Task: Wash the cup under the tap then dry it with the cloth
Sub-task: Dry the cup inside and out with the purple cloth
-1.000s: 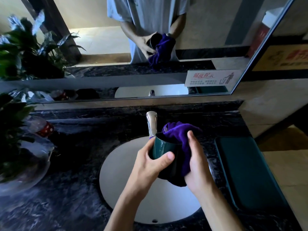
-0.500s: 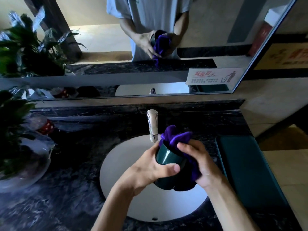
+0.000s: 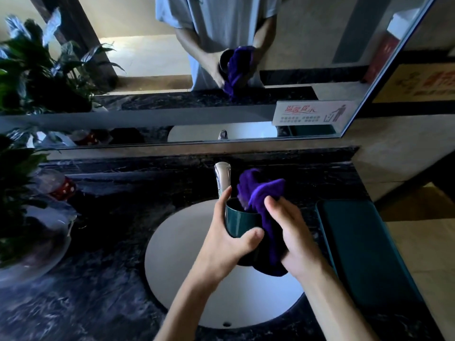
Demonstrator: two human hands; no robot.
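Cup: dark green, held over the basin, long axis near upright with the mouth tipped slightly toward 12 o'clock, just below the tap. My left hand: at the cup's 9 o'clock, thumb curled across the near wall, fingers wrapped round the far side; it grips the cup. Cloth: purple, one end stuffed into the mouth and standing above the rim at 1 o'clock, the rest draped down the cup's 3 o'clock side. My right hand: at 3 o'clock, fingers curled round the cloth, pressing it to the wall. Step, as I judge: drying. Next wipe turns on the cloth lying between right palm and cup; right hand is nearer it.
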